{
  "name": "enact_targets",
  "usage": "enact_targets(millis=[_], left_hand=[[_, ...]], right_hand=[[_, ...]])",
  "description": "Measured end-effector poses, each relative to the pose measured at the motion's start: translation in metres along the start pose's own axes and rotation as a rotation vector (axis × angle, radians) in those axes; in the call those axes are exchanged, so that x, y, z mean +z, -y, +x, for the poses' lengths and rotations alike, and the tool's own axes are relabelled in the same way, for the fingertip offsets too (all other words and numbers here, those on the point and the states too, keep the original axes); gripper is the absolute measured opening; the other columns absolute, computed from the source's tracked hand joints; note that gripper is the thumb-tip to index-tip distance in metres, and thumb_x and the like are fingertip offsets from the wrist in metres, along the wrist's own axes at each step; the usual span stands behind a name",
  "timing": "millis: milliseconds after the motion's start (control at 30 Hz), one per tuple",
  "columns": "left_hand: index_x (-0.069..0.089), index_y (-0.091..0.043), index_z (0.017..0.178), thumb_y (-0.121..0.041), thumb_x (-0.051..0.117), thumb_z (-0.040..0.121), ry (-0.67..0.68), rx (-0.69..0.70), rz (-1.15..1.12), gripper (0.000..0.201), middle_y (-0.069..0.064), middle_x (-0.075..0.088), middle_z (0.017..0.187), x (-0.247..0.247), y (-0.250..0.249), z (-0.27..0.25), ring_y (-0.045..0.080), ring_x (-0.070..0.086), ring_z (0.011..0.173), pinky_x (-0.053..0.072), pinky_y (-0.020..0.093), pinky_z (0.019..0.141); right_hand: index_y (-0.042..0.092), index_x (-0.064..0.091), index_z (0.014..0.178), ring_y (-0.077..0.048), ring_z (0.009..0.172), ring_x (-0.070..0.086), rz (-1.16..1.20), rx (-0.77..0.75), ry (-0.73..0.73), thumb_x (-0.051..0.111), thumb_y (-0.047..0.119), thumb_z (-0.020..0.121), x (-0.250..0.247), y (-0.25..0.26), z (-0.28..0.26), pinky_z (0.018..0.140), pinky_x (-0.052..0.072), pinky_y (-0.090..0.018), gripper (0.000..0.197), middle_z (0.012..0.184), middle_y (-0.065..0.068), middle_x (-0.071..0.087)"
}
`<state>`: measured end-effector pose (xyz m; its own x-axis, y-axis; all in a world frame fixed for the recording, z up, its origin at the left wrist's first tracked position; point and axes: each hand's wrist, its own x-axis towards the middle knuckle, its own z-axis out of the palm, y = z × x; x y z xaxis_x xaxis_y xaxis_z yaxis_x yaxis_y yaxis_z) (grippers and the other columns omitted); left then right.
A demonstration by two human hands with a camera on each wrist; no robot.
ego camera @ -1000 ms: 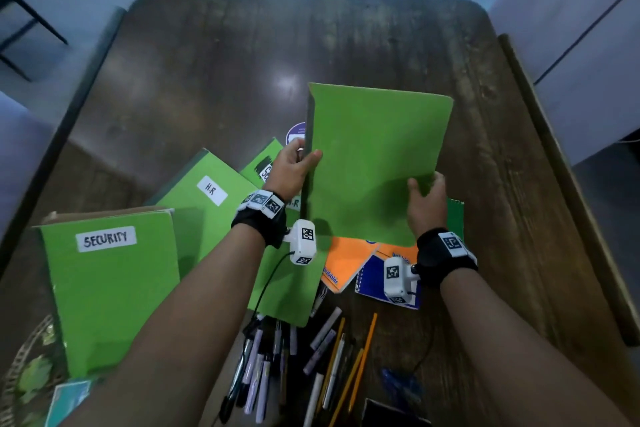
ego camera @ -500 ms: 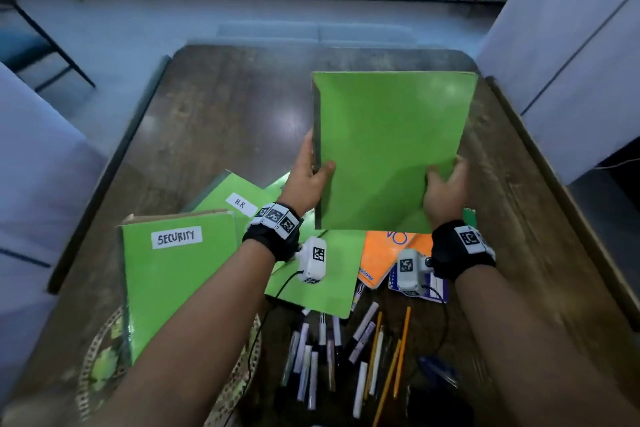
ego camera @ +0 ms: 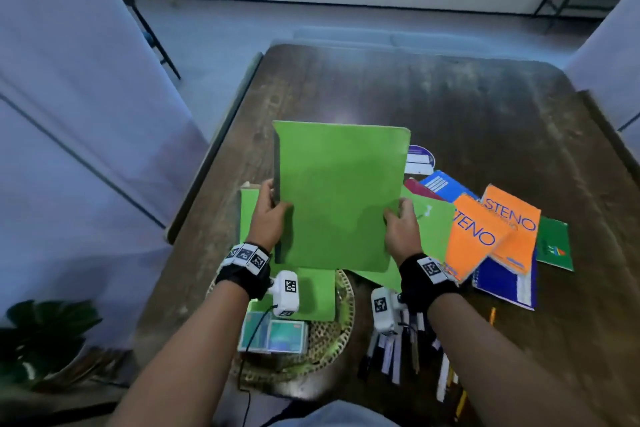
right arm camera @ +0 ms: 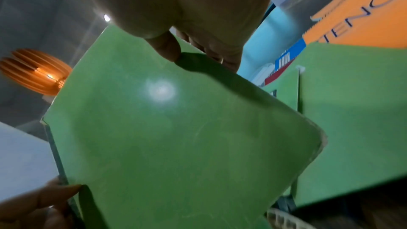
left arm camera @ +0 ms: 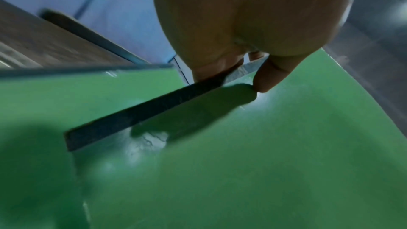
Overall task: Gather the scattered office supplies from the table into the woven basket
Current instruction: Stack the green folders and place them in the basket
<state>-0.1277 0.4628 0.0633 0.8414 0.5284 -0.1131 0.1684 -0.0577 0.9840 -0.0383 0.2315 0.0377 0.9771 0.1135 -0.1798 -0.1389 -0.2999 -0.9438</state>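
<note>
Both hands hold a green record book (ego camera: 337, 194) upright above the woven basket (ego camera: 341, 329) at the table's near left. My left hand (ego camera: 268, 210) grips its dark spine edge (left arm camera: 143, 111), thumb on the cover. My right hand (ego camera: 400, 225) pinches its right edge (right arm camera: 220, 76), thumb in front. Another green book (ego camera: 311, 291) stands in the basket, with a teal packet (ego camera: 273, 336) lying before it. On the table to the right lie a green folder (ego camera: 433, 232), two orange STENO pads (ego camera: 491, 232), blue notebooks (ego camera: 505, 284) and several pens and pencils (ego camera: 408, 350).
The dark wooden table (ego camera: 450, 107) stretches bare beyond the books. A white partition (ego camera: 69, 114) stands at the left, with a potted plant (ego camera: 45, 333) on the floor below it. A small green notebook (ego camera: 554, 246) lies at the far right of the pile.
The green book has been carried left from over the folder pile to above the basket, still held by both hands. The view has swung left, showing the basket and partition.
</note>
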Motion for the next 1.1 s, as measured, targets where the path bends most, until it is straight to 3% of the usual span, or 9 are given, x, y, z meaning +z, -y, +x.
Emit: enact_targets(millis=[133,267,367,500,600,700,767,933,1100], left_hand=[[0.050,-0.026,0.110,0.013,0.047,0.088,-0.037,-0.079,0.052,0.045,0.002,0.068,0.094,-0.044,0.027,-0.009,0.016,0.065,0.074,0.056,0.029,0.062],[0.048,-0.022,0.117,0.011,0.049,0.088,-0.028,-0.163,0.142,0.044,0.002,0.067,0.095,-0.078,0.055,-0.013,0.022,0.062,0.079,0.055,0.028,0.063],[0.048,-0.017,0.120,0.013,0.054,0.088,0.012,-0.194,0.238,0.045,0.004,0.066,0.102,-0.092,0.069,-0.013,0.022,0.062,0.088,0.052,0.019,0.065],[0.057,-0.010,0.118,-0.003,0.071,0.076,-0.020,-0.279,0.560,0.044,0.012,0.068,0.106,-0.100,0.099,-0.004,0.027,0.065,0.089,0.056,0.034,0.078],[0.057,-0.005,0.116,-0.010,0.073,0.071,-0.053,-0.324,0.709,0.048,0.018,0.063,0.112,-0.095,0.117,-0.001,0.036,0.063,0.099,0.054,0.042,0.085],[0.051,-0.004,0.125,-0.008,0.072,0.077,-0.105,-0.338,0.779,0.053,0.019,0.050,0.126,-0.087,0.113,-0.006,0.038,0.055,0.111,0.048,0.044,0.093],[0.049,-0.004,0.130,-0.009,0.071,0.080,-0.105,-0.341,0.803,0.055,0.019,0.047,0.132,-0.085,0.113,-0.006,0.037,0.052,0.116,0.045,0.044,0.096],[0.046,-0.006,0.134,-0.015,0.070,0.086,-0.046,-0.309,0.895,0.055,0.017,0.049,0.139,-0.084,0.119,-0.002,0.035,0.046,0.128,0.039,0.044,0.106],[0.029,-0.003,0.148,-0.018,0.069,0.087,-0.065,-0.341,0.925,0.074,0.018,0.035,0.152,-0.074,0.119,-0.005,0.034,0.032,0.141,0.024,0.042,0.117]], right_hand=[[0.014,0.040,0.132,-0.032,0.138,0.041,-0.042,0.074,0.132,0.041,0.017,0.101,0.047,-0.021,-0.012,0.113,0.035,-0.057,0.032,0.153,-0.016,0.039],[0.013,0.045,0.125,-0.019,0.098,0.051,-0.130,0.144,0.199,0.043,0.019,0.100,0.083,-0.040,-0.020,0.084,0.045,-0.038,0.026,0.129,-0.013,0.056],[0.008,0.048,0.127,-0.018,0.092,0.050,-0.254,0.182,0.214,0.048,0.019,0.102,0.094,-0.054,-0.025,0.074,0.047,-0.033,0.027,0.112,-0.005,0.054],[0.012,0.053,0.089,-0.015,0.074,0.047,-0.442,0.181,0.193,0.055,0.018,0.099,0.100,-0.067,-0.028,0.060,0.037,-0.023,0.012,0.085,0.001,0.050],[0.006,0.061,0.119,-0.020,0.090,0.053,-0.517,0.167,0.193,0.057,0.019,0.098,0.104,-0.073,-0.028,0.074,0.042,-0.026,0.025,0.107,-0.010,0.061],[0.016,0.054,0.141,-0.025,0.107,0.060,-0.556,0.186,0.204,0.055,0.023,0.099,0.108,-0.075,-0.030,0.091,0.054,-0.039,0.042,0.128,-0.013,0.059],[0.021,0.046,0.147,-0.024,0.102,0.063,-0.599,0.186,0.204,0.053,0.020,0.100,0.111,-0.073,-0.033,0.084,0.058,-0.039,0.047,0.126,-0.010,0.059],[0.010,0.047,0.143,-0.017,0.081,0.057,-0.852,0.183,0.272,0.046,0.002,0.099,0.113,-0.072,-0.034,0.050,0.039,-0.018,0.044,0.109,-0.009,0.066],[0.003,0.059,0.118,-0.020,0.085,0.060,-0.857,0.230,0.275,0.047,0.005,0.098,0.115,-0.069,-0.033,0.075,0.056,-0.029,0.023,0.102,-0.008,0.063]])
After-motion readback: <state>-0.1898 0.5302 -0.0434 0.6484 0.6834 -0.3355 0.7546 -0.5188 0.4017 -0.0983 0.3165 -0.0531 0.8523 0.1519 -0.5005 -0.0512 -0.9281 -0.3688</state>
